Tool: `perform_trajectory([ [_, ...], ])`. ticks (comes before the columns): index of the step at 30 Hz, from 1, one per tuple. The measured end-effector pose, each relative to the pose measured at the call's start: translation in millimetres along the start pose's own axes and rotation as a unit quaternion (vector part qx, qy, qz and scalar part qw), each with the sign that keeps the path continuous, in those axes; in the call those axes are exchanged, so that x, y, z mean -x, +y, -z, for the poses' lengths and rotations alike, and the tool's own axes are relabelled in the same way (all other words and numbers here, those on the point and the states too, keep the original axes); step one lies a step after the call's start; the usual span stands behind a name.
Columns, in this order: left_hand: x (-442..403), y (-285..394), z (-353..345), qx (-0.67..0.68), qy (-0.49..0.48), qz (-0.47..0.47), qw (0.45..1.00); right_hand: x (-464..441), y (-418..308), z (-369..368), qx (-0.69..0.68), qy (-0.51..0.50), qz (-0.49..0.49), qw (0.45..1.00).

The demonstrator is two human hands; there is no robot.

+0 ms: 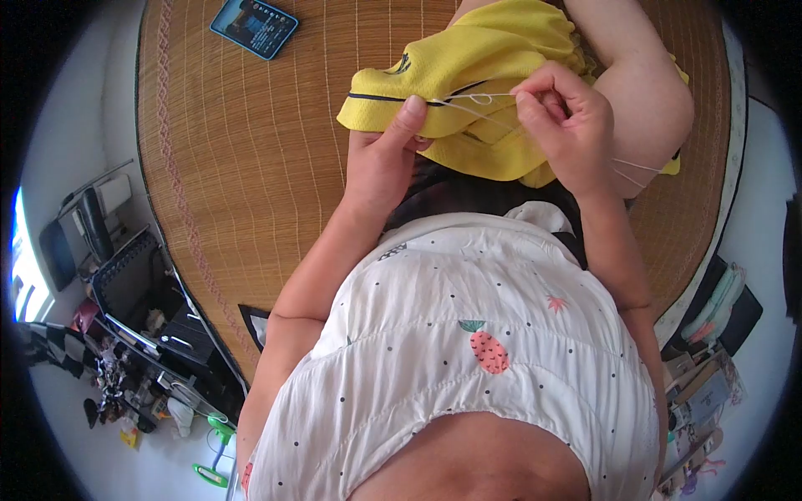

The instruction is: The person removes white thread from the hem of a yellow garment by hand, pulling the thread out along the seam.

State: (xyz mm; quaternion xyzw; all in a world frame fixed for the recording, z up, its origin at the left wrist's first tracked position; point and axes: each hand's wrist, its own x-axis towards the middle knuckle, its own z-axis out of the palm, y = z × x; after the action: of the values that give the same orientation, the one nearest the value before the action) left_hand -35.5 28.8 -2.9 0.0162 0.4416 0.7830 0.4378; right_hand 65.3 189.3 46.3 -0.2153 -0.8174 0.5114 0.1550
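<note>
A yellow garment (476,50) with a dark blue stripe lies across my lap. My left hand (390,154) grips its striped edge, thumb on top and fingers underneath. White thread (480,98) runs from the cloth near my left thumb to my right hand (568,121), with a small loop in it. The fingers of my right hand are pinched together on the thread. Whether a needle is between them is too small to tell. More thread hangs below my right hand over my bare leg.
A woven brown mat (251,167) lies beneath me. A phone (255,27) with a lit screen rests on it at the upper left. Past the mat's left edge stand a black chair (138,288) and a green object (213,468). Folded cloths (716,305) and boxes are at the right.
</note>
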Motion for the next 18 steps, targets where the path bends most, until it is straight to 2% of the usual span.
perform_trajectory([
  [5,-0.4,-2.0,2.2,0.01,-0.008,-0.004,1.0,0.9,-1.3,5.6,-0.05,0.015,-0.017,0.998],
  [11,-0.4,-2.1,-1.8,0.017,-0.016,-0.006,1.0,1.8,-1.5,3.9,0.032,-0.018,-0.038,0.999],
  [18,-0.4,-2.3,2.0,0.042,-0.025,0.021,0.999,2.3,-6.9,-0.2,0.083,-0.033,-0.009,0.996],
])
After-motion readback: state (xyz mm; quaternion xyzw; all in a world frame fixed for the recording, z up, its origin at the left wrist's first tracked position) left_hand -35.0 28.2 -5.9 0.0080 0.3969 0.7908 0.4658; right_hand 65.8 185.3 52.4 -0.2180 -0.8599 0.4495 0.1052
